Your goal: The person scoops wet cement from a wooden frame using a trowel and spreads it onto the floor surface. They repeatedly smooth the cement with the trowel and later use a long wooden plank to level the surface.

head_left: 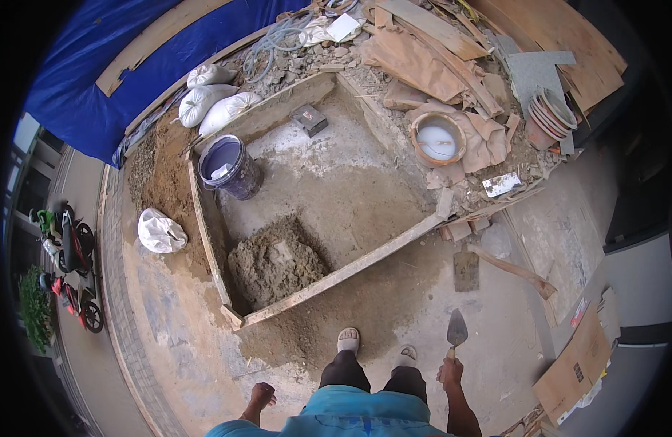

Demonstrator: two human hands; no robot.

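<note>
My right hand (450,373) grips the wooden handle of a pointed trowel (457,326), its blade facing forward. My left hand (265,395) hangs at the lower left, fingers loosely curled and apart, holding nothing. In front of my sandaled feet is a shallow board-framed mixing box (350,271) with a heap of wet grey mortar (274,269) in its near left corner. A purple bucket (241,178) and a small dark block (309,119) sit inside it. To its right a shovel (466,268) lies on the ground.
White sacks (227,113) and a tied bag (161,230) lie left of the box. A pot of whitish liquid (436,140), scrap boards (431,33) and stacked containers (547,122) are at the back right. Cardboard (572,364) leans at right. Motorbikes (70,247) stand far left.
</note>
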